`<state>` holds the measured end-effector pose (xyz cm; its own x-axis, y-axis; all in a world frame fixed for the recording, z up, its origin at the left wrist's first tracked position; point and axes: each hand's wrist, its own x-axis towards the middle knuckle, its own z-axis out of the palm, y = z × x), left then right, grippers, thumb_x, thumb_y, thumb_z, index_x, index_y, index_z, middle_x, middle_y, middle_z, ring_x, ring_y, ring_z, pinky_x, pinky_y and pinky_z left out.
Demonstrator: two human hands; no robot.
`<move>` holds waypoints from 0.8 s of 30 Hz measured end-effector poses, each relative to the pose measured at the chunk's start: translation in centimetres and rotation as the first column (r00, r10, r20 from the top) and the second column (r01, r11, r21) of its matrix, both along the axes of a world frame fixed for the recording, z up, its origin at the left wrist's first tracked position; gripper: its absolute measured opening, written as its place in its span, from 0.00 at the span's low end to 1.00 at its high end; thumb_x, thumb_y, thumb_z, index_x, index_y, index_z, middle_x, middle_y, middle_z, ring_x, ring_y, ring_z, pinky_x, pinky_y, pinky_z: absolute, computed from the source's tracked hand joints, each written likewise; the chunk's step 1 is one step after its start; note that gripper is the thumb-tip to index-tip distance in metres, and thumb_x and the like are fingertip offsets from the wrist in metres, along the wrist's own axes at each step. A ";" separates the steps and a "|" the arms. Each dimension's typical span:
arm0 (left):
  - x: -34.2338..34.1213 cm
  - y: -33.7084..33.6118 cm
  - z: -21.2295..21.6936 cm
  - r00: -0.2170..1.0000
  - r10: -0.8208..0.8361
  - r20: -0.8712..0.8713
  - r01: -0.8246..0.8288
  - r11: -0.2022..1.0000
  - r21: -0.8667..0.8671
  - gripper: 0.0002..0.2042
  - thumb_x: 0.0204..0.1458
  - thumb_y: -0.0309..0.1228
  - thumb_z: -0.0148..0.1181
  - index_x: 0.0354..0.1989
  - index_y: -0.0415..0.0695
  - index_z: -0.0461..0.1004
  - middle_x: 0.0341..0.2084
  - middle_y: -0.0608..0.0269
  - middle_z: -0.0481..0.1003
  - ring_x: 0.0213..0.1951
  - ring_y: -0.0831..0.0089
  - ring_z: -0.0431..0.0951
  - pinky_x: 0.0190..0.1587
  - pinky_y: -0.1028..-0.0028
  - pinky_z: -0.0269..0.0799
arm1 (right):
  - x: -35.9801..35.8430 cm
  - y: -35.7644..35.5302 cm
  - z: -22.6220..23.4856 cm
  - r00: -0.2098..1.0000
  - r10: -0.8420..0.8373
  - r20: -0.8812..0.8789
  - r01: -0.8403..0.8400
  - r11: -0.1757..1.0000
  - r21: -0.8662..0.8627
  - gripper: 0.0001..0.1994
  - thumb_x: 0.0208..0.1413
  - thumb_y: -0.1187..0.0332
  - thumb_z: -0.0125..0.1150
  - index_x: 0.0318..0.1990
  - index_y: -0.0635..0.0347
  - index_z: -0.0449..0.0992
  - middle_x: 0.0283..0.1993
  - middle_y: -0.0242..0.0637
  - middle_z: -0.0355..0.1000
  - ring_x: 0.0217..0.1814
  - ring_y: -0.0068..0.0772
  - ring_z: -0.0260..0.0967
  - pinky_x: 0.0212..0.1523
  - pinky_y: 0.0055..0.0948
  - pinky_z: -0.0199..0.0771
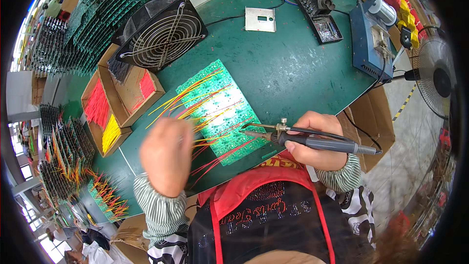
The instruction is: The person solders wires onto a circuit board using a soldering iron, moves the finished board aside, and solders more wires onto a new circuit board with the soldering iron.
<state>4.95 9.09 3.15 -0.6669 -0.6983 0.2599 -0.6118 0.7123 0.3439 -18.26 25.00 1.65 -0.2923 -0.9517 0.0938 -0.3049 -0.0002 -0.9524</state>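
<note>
A green panel of circuit boards point(247, 102) lies tilted on the green table in front of me. Red and yellow wires point(195, 99) run across it in rows, their loose ends reaching past its left edge. My right hand point(318, 121) grips a grey soldering iron point(322, 143) with a thin feed tube clamped along it. The iron's tip is at the panel's lower right part, near a red wire; whether it touches cannot be made out. My left hand point(167, 154), smeared by motion, is just left of the panel beside the wire ends. Its fingers are too blurred to read.
Left of the panel, a cardboard box point(128, 112) holds red and yellow wires, with a black fan point(163, 34) behind it. Stacked boards point(100, 14) stand at far left. Further right are a white plate point(260, 19), a black tray point(326, 29) and a blue soldering station point(366, 44).
</note>
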 end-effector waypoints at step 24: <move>-3.6 1.1 -2.6 0.974 -0.227 -0.017 0.207 0.854 0.478 0.05 0.46 0.28 0.62 0.27 0.40 0.75 0.25 0.56 0.74 0.27 0.57 0.75 0.29 0.63 0.69 | -0.8 0.1 -0.1 1.000 -0.023 0.005 0.023 0.999 0.028 0.08 0.41 0.72 0.66 0.26 0.62 0.72 0.19 0.33 0.71 0.19 0.20 0.70 0.21 0.22 0.66</move>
